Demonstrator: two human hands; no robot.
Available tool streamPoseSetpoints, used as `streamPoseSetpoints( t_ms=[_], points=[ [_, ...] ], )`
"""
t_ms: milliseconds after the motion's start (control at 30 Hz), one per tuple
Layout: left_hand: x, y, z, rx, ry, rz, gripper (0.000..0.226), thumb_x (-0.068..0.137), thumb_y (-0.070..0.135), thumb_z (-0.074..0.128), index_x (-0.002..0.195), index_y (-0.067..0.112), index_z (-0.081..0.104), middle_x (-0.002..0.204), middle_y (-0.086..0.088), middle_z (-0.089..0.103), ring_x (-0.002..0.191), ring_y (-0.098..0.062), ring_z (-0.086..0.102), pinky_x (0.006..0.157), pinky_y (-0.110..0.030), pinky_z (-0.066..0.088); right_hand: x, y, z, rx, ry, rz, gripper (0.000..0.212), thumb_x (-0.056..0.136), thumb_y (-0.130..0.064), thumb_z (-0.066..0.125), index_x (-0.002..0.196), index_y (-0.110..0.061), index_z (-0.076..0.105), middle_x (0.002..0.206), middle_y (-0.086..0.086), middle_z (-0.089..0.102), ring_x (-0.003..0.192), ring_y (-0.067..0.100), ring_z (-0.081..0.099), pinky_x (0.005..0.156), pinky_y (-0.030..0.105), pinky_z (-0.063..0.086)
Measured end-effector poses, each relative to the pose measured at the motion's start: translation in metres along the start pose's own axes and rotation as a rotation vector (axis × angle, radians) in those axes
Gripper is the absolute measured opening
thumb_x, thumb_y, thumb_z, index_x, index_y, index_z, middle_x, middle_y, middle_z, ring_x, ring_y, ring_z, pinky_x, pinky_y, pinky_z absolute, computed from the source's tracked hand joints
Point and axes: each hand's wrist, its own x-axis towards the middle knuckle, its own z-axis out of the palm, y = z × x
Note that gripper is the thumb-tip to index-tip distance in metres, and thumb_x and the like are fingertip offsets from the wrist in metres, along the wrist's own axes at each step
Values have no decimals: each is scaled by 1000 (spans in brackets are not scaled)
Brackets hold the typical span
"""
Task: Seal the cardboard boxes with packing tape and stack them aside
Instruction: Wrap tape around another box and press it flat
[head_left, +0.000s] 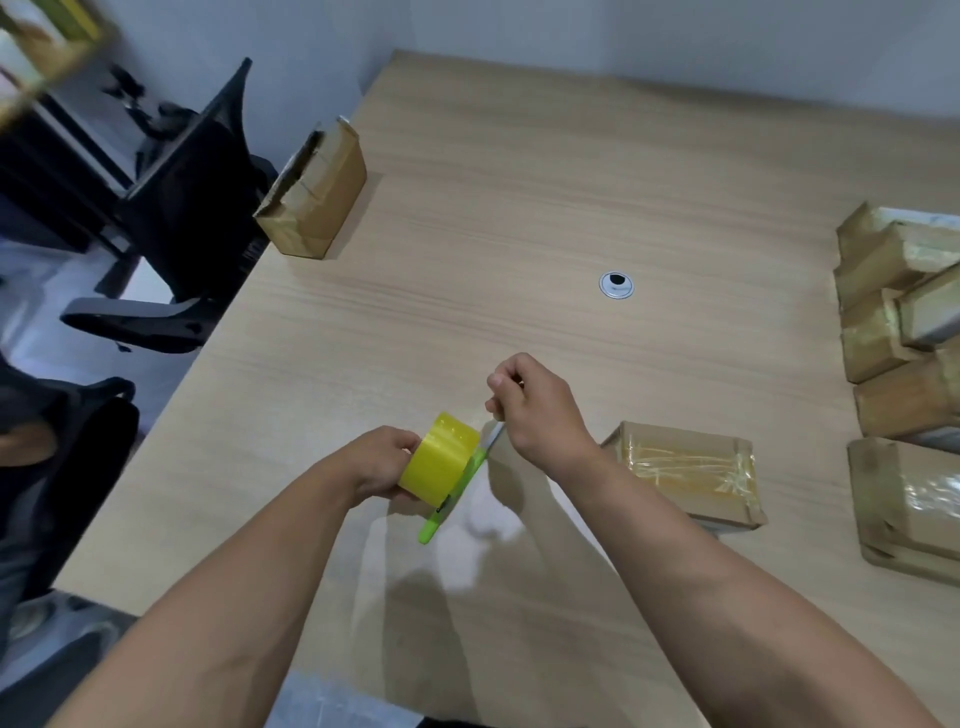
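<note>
In the lower middle of the frame, the left hand (382, 462) grips a yellow tape roll (441, 460) above the desk (519, 208). Just right of it, the right hand (535, 405) pinches a pale strip (493, 431). A green cutter (449, 501) lies slanted beside the roll. A taped box (685, 473) lies at the right, more boxes (904, 338) crowd the right edge, and one standing box (311, 202) is at the upper left.
</note>
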Motion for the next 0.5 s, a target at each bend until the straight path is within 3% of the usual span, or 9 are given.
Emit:
streamPoseSetpoints(
  t_ms=[67,133,300,500],
  points=[
    [-8,-4,-6,-6,-13,-70,25,81,-6,44,88,-8,68,69,-24,64,55,-30,60,60,-36,52,9,3,5,47,28,22,15,103,-14,49,91,-11,57,81,3,62,57,-7,56,62,15,45],
    [-17,-15,-12,-61,-76,-146,27,74,-7,38,82,-3,64,67,-22,55,52,-23,47,55,-28,38,21,5,12,30,-4,57,15,103,-15,49,90,-13,56,83,2,61,63,-4,58,67,22,47],
    [-22,-48,-27,-100,-125,-372,28,87,1,45,74,3,69,64,-12,64,50,-14,54,47,-18,45,53,16,41,-90,-215,153,22,96,-26,62,79,-18,52,82,-1,62,77,17,63,74,40,51],
    [-18,-64,-44,-89,-120,-473,31,96,11,47,68,8,61,56,-5,60,39,-8,50,38,-15,38,86,23,88,-257,-276,160,14,94,-17,63,85,-16,53,84,0,57,76,18,50,57,22,37]
  ],
)
